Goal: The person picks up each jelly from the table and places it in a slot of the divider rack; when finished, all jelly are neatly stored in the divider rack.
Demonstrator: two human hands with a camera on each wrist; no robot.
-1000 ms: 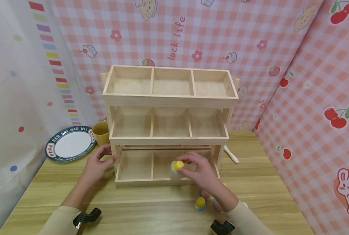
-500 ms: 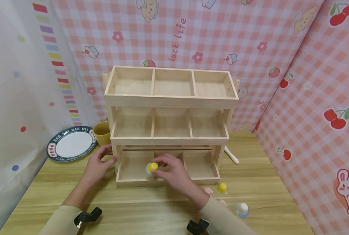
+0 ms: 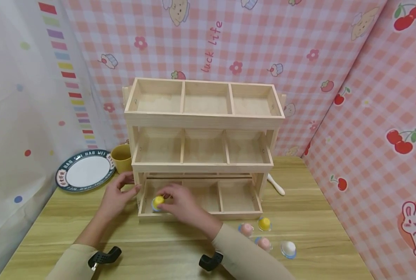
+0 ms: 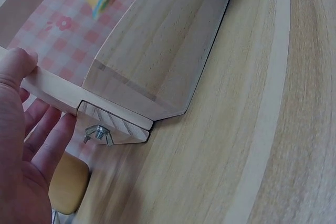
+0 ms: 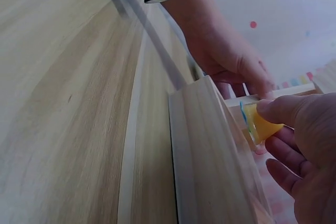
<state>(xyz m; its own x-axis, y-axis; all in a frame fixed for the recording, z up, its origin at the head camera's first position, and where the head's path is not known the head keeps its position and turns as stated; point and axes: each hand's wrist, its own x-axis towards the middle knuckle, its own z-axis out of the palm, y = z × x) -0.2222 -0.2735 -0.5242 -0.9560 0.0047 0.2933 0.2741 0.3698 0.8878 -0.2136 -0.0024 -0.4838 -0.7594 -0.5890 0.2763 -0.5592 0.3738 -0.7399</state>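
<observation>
A wooden three-tier shelf [image 3: 200, 168] with divided trays stands on the table. My right hand [image 3: 185, 202] pinches a small yellow jelly cup [image 3: 157, 201] with a blue-edged lid between thumb and fingers. It holds the cup over the left compartment of the bottom tray. In the right wrist view the jelly cup [image 5: 262, 124] is tilted sideways, lid towards the left. My left hand [image 3: 116, 196] grips the shelf's left upright, thumb on one side and fingers on the other; in the left wrist view a wing nut [image 4: 98, 134] shows beside the left hand [image 4: 31, 129].
Right of the shelf lie two pink jelly cups [image 3: 264, 244], another yellow jelly cup [image 3: 264, 223] and a white one [image 3: 288, 249]. A green-rimmed plate [image 3: 63, 171] and a yellow mug [image 3: 121, 158] stand at the left. A white handle [image 3: 276, 184] pokes out behind the shelf.
My right hand has carried the yellow jelly cup leftward along the bottom tray, from the middle compartment to the left one. My left hand keeps its grip on the upright.
</observation>
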